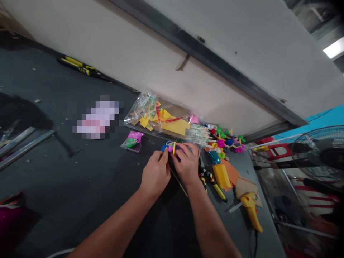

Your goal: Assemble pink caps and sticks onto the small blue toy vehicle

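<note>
My left hand (155,172) and my right hand (187,162) are close together over the dark table, fingers pinched around a small craft piece (170,148). It shows blue and pink parts and a short yellow strip; my fingers cover some of it, and its exact kind does not show. Below the hands a thin wooden stick (179,182) slants down toward my right wrist. Just right of my right hand lie yellow-and-black pliers (218,189). A small clear bag of pink and green material (133,139) rests left of my hands.
Behind the hands lies a clear plastic bag with yellow paper pieces (174,126). Colourful pompoms (220,143) on sticks are bundled to its right. A yellow glue gun (252,211), with its cord, sits near the right table edge. Beyond stands a fan (325,156); metal strips (28,148) lie left.
</note>
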Tool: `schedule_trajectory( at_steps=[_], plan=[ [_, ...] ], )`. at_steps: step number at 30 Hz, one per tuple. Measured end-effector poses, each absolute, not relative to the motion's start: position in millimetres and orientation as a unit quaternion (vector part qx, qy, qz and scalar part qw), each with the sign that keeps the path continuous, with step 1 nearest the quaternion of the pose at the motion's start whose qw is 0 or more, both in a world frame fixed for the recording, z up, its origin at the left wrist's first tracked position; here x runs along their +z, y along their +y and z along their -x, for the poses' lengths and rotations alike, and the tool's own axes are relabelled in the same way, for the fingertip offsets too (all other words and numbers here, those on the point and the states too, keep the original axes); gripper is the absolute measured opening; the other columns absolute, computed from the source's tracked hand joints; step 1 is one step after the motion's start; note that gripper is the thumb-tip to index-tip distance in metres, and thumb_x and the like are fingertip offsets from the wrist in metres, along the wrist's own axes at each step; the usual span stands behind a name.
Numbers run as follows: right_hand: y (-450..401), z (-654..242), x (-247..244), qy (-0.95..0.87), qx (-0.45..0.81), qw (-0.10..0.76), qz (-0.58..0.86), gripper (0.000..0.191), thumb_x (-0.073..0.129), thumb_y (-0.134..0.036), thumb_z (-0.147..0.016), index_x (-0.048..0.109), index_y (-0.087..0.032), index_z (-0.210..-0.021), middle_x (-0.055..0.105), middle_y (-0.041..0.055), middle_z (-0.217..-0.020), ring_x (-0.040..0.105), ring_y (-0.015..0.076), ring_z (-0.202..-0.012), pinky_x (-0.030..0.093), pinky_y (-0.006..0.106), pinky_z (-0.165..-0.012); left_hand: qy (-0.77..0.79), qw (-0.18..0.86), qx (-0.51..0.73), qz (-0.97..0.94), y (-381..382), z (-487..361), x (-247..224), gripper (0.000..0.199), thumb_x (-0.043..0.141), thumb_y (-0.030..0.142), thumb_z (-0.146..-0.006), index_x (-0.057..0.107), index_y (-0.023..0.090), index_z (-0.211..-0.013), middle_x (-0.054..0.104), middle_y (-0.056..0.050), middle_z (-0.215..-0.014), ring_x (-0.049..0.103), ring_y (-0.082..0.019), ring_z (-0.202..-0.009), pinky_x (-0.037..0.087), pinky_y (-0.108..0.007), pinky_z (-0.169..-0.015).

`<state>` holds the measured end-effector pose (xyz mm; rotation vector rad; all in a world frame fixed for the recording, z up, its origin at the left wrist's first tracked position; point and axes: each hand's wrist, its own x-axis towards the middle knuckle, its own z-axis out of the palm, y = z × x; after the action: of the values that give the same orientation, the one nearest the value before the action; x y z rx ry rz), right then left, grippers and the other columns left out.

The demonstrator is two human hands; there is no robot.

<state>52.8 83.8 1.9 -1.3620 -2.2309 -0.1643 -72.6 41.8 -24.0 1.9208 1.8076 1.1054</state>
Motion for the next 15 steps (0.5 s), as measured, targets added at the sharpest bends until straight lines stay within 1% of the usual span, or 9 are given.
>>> schedule_trajectory(
  at_steps=[7,11,15],
  plan=[
    [83,-52,3,-0.825,-0.058,0.258,0.499,0.008,0.059,-0.026,-0.083,0.065,-0.024,-0.079,0.065,0.0024,-0.108,0.045,0.0257,-0.108,0.030,0.046,-0.096,0.643,0.150,0.375,-0.651,45,76,-22,0.039,0.043,0.019,-0.087,0.051,0.018,-0.125,0.058,-0.010,-0.098,0.058,-0.019,-0.081,0.048,-0.027,-0.064],
    [84,-53,2,-0.822,-0.039,0.270,0.499,0.008,0.056,-0.024,-0.084,0.064,-0.023,-0.084,0.065,0.0034,-0.107,0.045,0.0250,-0.109,0.033,0.044,-0.096,0.635,0.144,0.394,-0.648,50,81,-21,0.036,0.043,0.023,-0.089,0.051,0.019,-0.124,0.060,-0.010,-0.100,0.059,-0.020,-0.085,0.049,-0.029,-0.070],
    [86,-55,0,-0.821,0.001,0.299,0.486,0.010,0.055,-0.022,-0.084,0.060,-0.020,-0.092,0.065,0.0054,-0.102,0.049,0.0224,-0.104,0.038,0.039,-0.095,0.630,0.137,0.408,-0.647,55,86,-20,0.032,0.046,0.025,-0.089,0.054,0.021,-0.119,0.061,-0.008,-0.101,0.059,-0.020,-0.088,0.049,-0.030,-0.075]
  ],
)
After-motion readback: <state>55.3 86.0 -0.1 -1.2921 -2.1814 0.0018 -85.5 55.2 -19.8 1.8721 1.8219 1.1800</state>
